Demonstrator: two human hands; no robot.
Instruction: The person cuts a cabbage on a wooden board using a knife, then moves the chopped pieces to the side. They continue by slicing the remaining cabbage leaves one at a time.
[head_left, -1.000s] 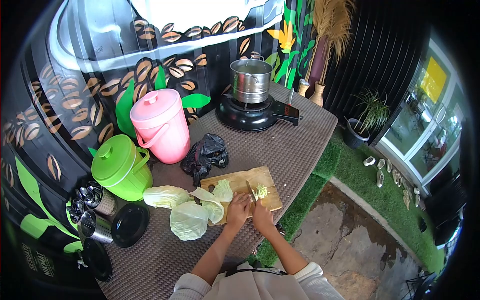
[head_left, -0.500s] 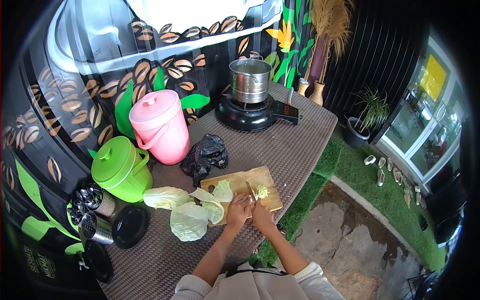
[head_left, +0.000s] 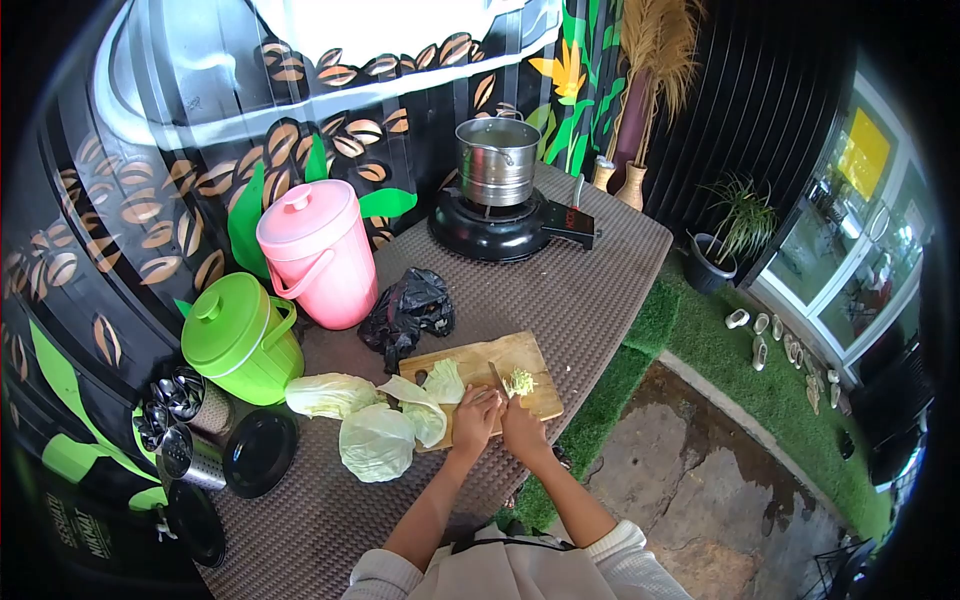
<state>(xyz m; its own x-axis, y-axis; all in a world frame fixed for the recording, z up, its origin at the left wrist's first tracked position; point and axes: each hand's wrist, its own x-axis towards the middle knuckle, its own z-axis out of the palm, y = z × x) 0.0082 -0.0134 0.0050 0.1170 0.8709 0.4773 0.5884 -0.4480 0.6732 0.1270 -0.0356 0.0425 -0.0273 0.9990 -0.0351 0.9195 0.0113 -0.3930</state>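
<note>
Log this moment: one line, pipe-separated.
right hand: holding knife | left hand: at cutting board, left of blade | shredded cabbage: on board, right of blade | larger cabbage piece: on table

Well behind the left hand (head_left: 474,420) and right hand (head_left: 523,430), off-white, knit-looking sleeves (head_left: 622,548) end near the elbows, flanking a plain beige garment front (head_left: 520,575) edged with a dark strip (head_left: 468,544).

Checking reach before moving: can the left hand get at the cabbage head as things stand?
Probably yes: the cabbage head lies left of the left hand, with nothing blocking its near side.
</note>
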